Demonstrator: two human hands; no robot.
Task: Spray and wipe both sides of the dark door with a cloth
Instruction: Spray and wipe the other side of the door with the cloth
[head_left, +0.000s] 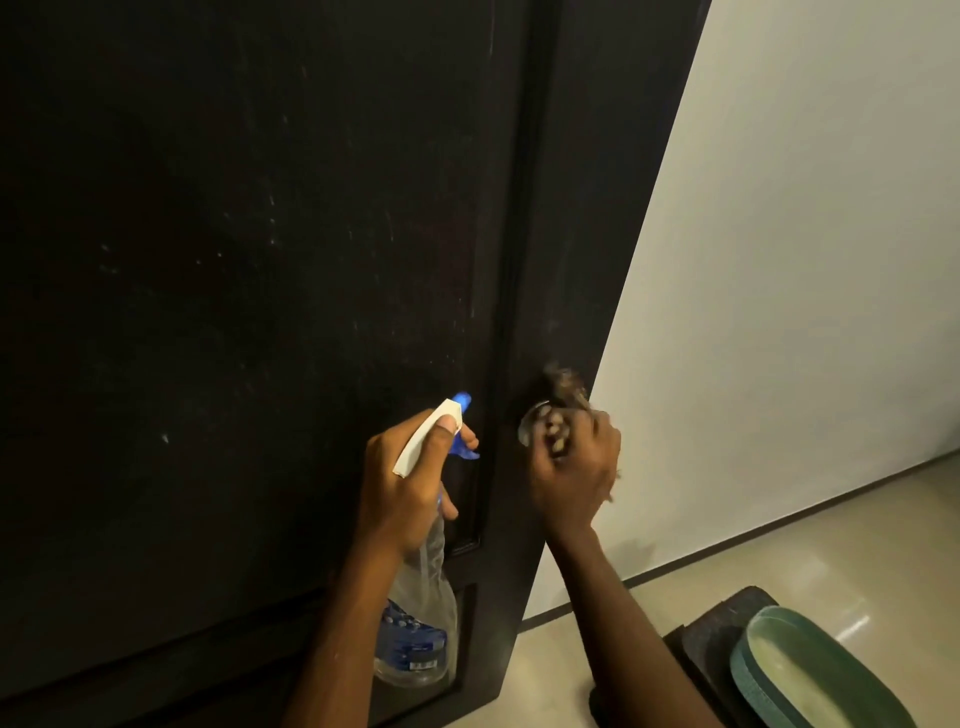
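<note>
My left hand (410, 483) grips spray bottle (421, 597); right hand (576, 462) bunches cloth (563, 389) against door (260, 260) edge. Risk: my push swings the door, cloth skids, leaving smears.

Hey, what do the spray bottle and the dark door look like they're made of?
The spray bottle: clear plastic body, see-through with a blue label; white and blue plastic trigger head. The dark door: probably painted or stained wood, matte, with raised panel moulding and pale scuffs.

Motion blurs the cloth (563, 387) and right hand (574, 462), which hide most of the knob (530, 423)
</note>
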